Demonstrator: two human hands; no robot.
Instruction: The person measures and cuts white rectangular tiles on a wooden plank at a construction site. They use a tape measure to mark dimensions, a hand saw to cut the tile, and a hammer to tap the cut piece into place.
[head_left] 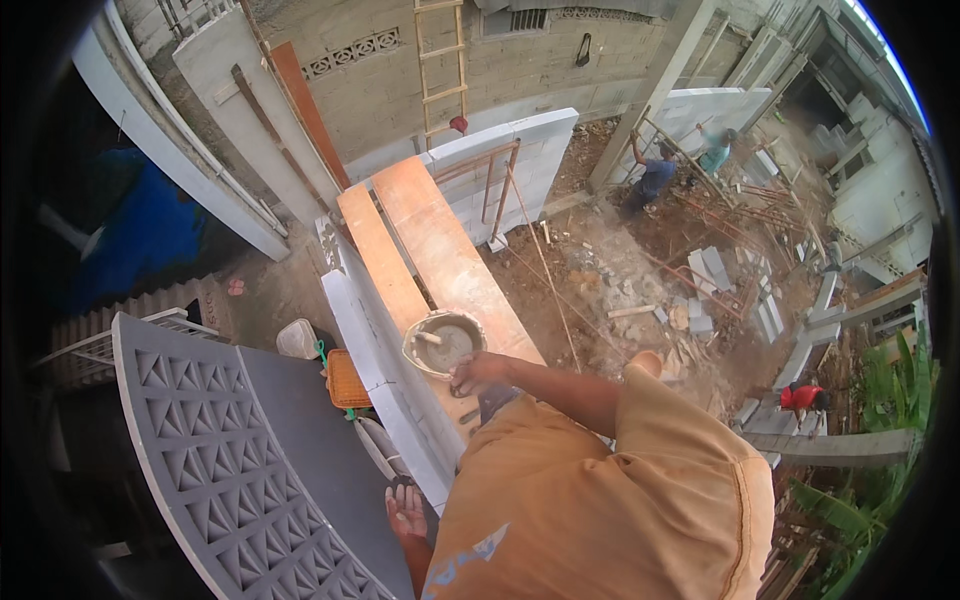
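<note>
A round bucket [406, 345] with grey, mortar-like material inside stands on the wooden planks [455, 250]. A pale stick-like handle [429, 338] sticks up out of it. My right hand [482, 373] is at the bucket's near right side, its fingers curled; what they hold, if anything, I cannot make out. A small dark object [468, 416] lies on the plank just below that hand. My left hand [405, 511] hangs low beside the white block wall [375, 345], palm turned up and fingers apart, holding nothing.
A grey patterned panel [215, 440] stands at the left, with an orange basket [346, 377] near it. A ladder [440, 65] leans at the back wall. Below right, rubble and blocks [710, 270] cover the ground. Two people [655, 175] work there, another person [803, 398] farther right.
</note>
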